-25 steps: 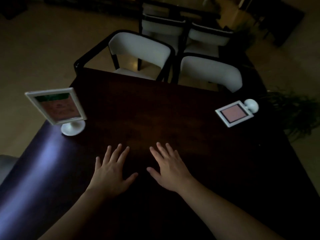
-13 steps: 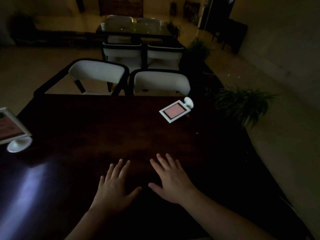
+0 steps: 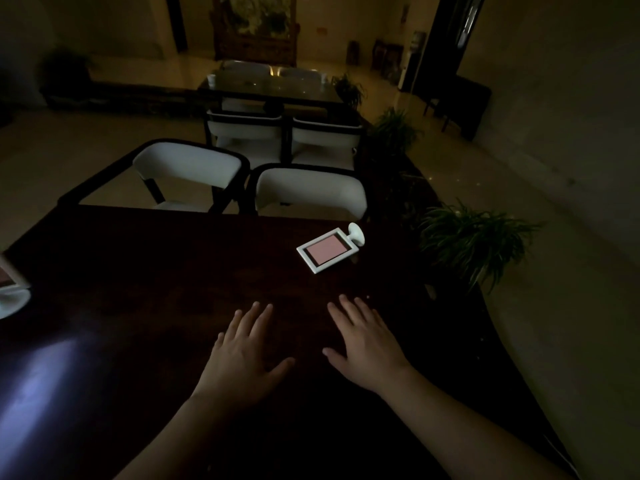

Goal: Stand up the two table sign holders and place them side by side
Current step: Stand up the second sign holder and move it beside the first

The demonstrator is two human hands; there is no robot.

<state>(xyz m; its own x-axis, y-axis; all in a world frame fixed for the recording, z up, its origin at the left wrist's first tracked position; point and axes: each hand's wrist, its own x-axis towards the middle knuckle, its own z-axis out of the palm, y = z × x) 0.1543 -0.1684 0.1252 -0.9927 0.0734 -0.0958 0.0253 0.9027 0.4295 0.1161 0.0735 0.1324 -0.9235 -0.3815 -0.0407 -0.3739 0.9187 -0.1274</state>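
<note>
Left hand: the left hand (image 3: 242, 351) is lying flat on the table (image 3: 145, 292), fingers spread, holding nothing.
Right hand: the right hand (image 3: 367, 341) is lying palm down just beside it, fingers loosely spread, also holding nothing.
Flat holder: one holder (image 3: 329, 250) is lying on its back at about 12 o'clock from the right hand, pink card facing up, its round foot (image 3: 357, 233) sticking out toward 1 o'clock near the far table edge.
Standing holder: the other holder (image 3: 9, 289) is showing only partly at the 9 o'clock edge of the view, apparently upright on its base, well apart from the flat one.
Step in hand: judging by the layout, the person is about to reach for the flat holder.
Doing it well: the right hand is sitting closest, so it is probably best to pinch the frame's near edge, tip it up onto the foot, then carry it toward the centre.
Risk: the foot is lying near the table edge, so pulling inward before lifting is looking safer.
Light: the room is dim, so fine detail is staying hard to read.
</note>
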